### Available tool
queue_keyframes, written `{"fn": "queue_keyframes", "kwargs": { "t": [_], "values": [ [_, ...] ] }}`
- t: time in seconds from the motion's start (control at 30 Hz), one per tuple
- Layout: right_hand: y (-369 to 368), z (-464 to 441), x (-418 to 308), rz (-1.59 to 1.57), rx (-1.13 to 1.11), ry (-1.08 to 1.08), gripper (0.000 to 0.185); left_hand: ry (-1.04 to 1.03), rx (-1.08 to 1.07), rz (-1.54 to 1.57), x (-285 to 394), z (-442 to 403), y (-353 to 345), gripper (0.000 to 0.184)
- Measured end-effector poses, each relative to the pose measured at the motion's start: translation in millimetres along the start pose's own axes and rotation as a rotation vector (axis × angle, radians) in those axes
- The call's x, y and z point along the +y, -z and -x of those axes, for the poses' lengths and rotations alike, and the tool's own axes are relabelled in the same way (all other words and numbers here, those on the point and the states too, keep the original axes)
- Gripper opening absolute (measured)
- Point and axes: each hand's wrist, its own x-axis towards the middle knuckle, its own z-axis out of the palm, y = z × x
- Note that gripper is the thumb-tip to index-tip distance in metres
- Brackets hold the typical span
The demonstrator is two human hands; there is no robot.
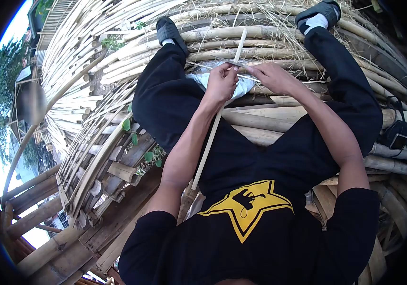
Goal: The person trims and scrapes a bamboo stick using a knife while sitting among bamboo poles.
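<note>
Bamboo strip [208, 148], 1: slanted between the thighs, passing through the left hand [222, 84], which grips it, likely for steadiness. Dark blade [233, 63], 1: crosswise on the strip, presumably for working its face. Right hand [274, 77]: fingers curled beside the blade; grip too small to tell.

Pale stick [212, 135]: long, thin, slanting, far end to right. Thin dark blade [231, 62] crosses it, nearer far end.
</note>
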Motion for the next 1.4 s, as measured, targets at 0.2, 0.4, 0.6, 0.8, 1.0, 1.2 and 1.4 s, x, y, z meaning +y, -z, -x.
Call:
{"fn": "queue_keyframes", "kwargs": {
  "t": [0.2,0.4,0.6,0.8,1.0,1.2,1.4],
  "values": [
    [4.0,-1.4,-1.1,0.129,0.011,-0.027,0.047,0.001,0.017,0.003,-7.5,-3.0,3.3,0.017],
    [42.1,-18.4,82.2,0.261,0.260,-0.310,0.061,0.011,-0.034,0.003,-2.0,14.8,13.1,0.024],
    [48.2,-16.8,52.7,0.070,0.316,-0.263,0.063,-0.006,-0.003,-0.003,7.2,2.7,7.7,0.027],
    [4.9,-10.8,-0.1,-0.025,0.057,-0.029,0.054,-0.113,0.014,-0.188,-10.7,-11.3,12.2,0.022],
    [0.5,-11.3,14.1,0.064,0.124,0.053,0.049,-0.184,0.016,-0.280,-16.3,-10.2,9.9,0.020],
    [6.8,-28.5,67.7,0.215,0.312,-0.117,0.054,0.007,0.013,-0.136,3.9,10.3,8.5,0.021],
    [57.8,-16.9,85.3,0.001,0.461,-0.414,0.067,0.035,-0.016,-0.031,5.4,12.9,15.4,0.025]
  ]
}}
